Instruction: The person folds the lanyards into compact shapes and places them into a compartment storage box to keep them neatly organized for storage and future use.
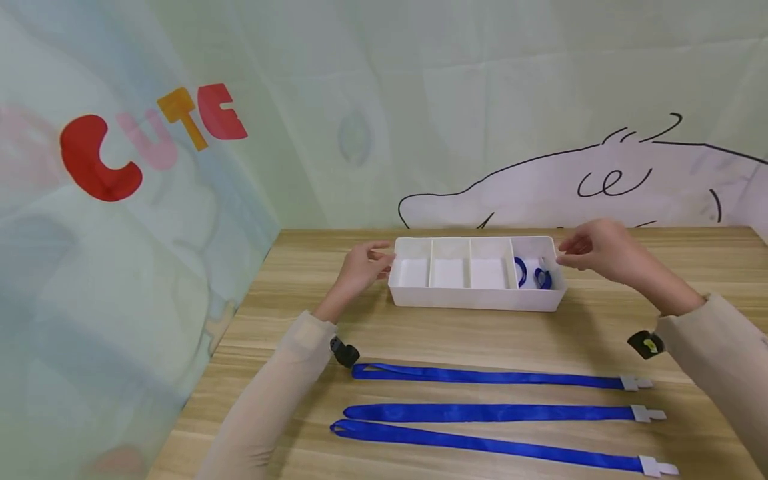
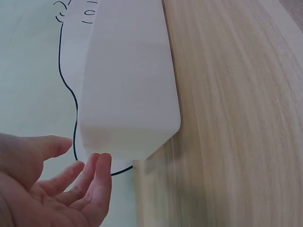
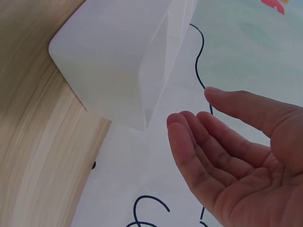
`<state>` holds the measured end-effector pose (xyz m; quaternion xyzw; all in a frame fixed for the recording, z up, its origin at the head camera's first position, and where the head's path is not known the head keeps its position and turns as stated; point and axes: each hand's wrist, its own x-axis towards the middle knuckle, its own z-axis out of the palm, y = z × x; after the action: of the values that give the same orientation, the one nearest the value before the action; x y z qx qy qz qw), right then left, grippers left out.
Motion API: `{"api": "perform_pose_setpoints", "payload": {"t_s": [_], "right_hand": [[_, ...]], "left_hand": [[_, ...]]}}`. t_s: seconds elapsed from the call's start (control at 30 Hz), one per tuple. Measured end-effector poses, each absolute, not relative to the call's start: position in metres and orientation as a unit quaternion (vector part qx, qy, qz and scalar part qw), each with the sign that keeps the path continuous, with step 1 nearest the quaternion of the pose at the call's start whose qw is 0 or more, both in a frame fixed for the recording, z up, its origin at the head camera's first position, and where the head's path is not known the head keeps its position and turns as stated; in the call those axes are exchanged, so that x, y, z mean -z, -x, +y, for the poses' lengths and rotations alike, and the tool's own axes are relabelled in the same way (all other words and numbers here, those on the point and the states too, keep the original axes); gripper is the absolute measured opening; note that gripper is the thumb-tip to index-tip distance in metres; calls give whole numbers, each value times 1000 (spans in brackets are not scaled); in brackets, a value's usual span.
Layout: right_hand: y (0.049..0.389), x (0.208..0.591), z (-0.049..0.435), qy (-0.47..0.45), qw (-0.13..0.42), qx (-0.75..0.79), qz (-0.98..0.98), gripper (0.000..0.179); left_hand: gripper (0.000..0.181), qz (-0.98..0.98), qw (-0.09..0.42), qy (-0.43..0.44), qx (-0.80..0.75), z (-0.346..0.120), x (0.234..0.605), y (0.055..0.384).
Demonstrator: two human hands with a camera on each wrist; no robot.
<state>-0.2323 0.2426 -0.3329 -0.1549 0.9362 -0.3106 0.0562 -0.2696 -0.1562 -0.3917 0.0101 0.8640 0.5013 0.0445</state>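
Observation:
A white divided box [image 1: 474, 298] stands on the table near its back edge. Its rightmost compartment holds a curved blue strap [image 1: 521, 272] and a small blue bundle [image 1: 543, 278] with a pale clip; the other compartments look bare. At the box's left end is my left hand [image 1: 362, 267], fingertips close to or touching that wall. My right hand [image 1: 603, 252] is beside the right end, fingers loosely bent and holding nothing; the right wrist view shows a gap between fingertips and box. In the left wrist view the fingers [image 2: 102, 182] are likewise loosely bent, gripping nothing.
Three blue lanyards lie crosswise in front of the box: a far one [image 1: 480, 376], a middle one [image 1: 480, 413] and a near one [image 1: 480, 440], white clips at their right ends. Behind the wooden table [image 1: 312, 280] hangs a printed cloth [image 1: 372, 100].

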Motion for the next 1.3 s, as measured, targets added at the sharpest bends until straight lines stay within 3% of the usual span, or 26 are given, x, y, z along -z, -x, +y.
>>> {"api": "perform_pose_setpoints", "payload": {"t_s": [0.23, 0.53, 0.9, 1.3], "right_hand": [[220, 342, 255, 168, 70, 315, 931, 16], [205, 349, 272, 201, 70, 307, 928, 12], [187, 368, 293, 224, 83, 299, 924, 11], [172, 386, 305, 284, 121, 314, 898, 10]], "left_hand": [[28, 866, 50, -16, -497, -161, 384, 259], [26, 880, 79, -86, -461, -174, 380, 245], [23, 905, 64, -133, -399, -190, 373, 227], [24, 894, 122, -191, -387, -205, 371, 208]]}}
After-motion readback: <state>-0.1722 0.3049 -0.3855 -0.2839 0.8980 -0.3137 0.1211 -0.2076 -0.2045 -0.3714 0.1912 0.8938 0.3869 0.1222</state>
